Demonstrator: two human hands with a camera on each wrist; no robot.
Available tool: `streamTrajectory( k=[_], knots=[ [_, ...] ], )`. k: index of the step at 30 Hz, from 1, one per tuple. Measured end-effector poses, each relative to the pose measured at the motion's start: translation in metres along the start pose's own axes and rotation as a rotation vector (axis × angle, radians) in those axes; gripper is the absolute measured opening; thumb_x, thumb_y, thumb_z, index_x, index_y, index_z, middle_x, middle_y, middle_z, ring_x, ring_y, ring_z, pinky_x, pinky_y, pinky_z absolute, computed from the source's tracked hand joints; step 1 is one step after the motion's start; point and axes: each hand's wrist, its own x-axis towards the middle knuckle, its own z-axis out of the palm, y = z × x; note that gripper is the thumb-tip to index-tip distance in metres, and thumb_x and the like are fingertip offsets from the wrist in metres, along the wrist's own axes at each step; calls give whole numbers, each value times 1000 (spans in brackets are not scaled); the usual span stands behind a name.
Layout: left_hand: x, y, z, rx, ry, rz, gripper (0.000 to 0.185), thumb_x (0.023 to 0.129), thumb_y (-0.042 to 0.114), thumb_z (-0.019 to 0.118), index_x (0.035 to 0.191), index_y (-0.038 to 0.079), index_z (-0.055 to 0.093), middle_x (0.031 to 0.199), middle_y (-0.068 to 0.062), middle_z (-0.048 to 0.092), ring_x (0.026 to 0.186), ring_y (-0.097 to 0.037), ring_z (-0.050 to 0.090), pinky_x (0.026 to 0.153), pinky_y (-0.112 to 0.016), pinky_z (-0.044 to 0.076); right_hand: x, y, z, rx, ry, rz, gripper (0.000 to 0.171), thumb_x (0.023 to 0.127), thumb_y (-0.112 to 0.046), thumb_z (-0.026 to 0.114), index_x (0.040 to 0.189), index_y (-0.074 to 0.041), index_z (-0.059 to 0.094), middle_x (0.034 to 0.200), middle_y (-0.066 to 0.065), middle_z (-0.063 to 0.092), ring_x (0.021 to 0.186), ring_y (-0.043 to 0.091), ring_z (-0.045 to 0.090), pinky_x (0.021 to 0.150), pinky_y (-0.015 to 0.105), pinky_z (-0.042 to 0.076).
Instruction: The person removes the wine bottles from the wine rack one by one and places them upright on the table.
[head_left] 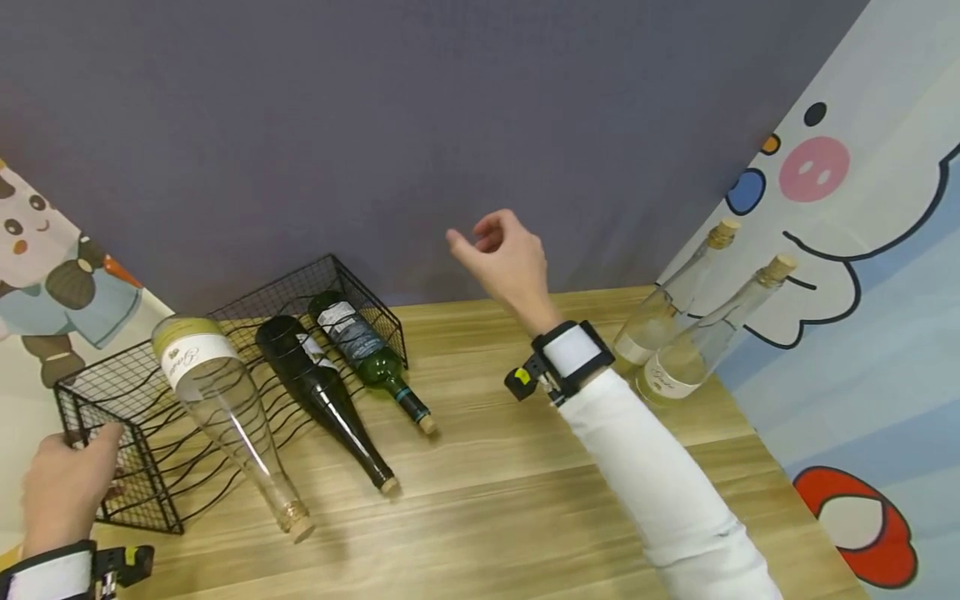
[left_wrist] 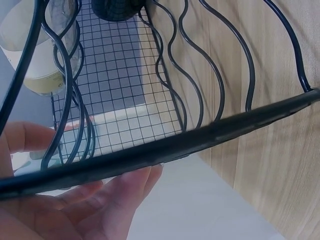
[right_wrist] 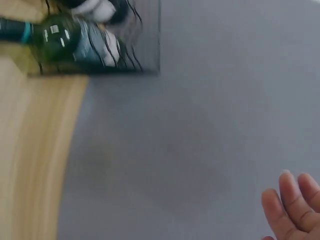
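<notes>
My left hand (head_left: pixel 71 483) grips the near left end of a black wire wine rack (head_left: pixel 142 467). In the left wrist view, the fingers (left_wrist: pixel 125 192) wrap about its dark end bar. Three corked bottles lie in the rack: a clear one (head_left: pixel 232 417) with a white label, a dark one (head_left: pixel 330 400) and a green one (head_left: pixel 375 354). My right hand (head_left: pixel 513 262) hovers before the grey panel, right of the rack, fingers loosely bent and holding nothing. In the right wrist view, its fingertips (right_wrist: pixel 285 200) show apart from the green bottle (right_wrist: pixel 60 40).
Two clear corked bottles, one farther back (head_left: pixel 667 308) and one nearer (head_left: pixel 701 350), stand upright on the right of the wooden table (head_left: pixel 480 500). A grey panel (head_left: pixel 420 142) rises behind the table. Cartoon-printed curtains (head_left: pixel 885 350) hang at both sides.
</notes>
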Motion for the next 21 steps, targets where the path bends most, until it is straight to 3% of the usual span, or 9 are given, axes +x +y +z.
streamTrajectory(
  k=[4,9,15,18,21],
  knots=[
    [0,0,2,0,9,1,79,99,42,26,150,-15,7,149,-44,22,124,-62,37,94,-70,42,-14,-13,29,-2,-121,12,47,84,-57,65,108,-17,60,92,-1,71,80,13,65,74,31,49],
    [-2,1,2,1,31,22,77,99,39,27,149,-17,10,142,-47,29,108,-60,46,79,-66,47,-32,-32,57,12,-225,29,50,83,-60,66,111,-19,60,92,-3,69,80,11,63,73,29,49],
    [-3,2,1,12,35,10,77,99,40,25,149,-16,9,146,-46,26,118,-62,40,90,-70,44,-54,-49,90,37,-326,35,52,84,-62,64,112,-18,58,86,-7,65,73,6,60,68,23,47],
    [-3,2,1,19,30,12,77,99,40,26,149,-16,10,145,-46,27,117,-62,41,88,-69,45,-66,-55,108,-18,-355,10,55,82,-64,64,112,-18,57,83,-10,63,70,3,58,64,19,44],
    [-3,2,1,14,32,24,76,99,38,27,148,-18,11,139,-47,31,106,-61,49,72,-62,51,-82,-60,124,-119,-393,-32,62,80,-69,63,116,-19,57,83,-13,62,69,0,55,62,16,40]
  ],
)
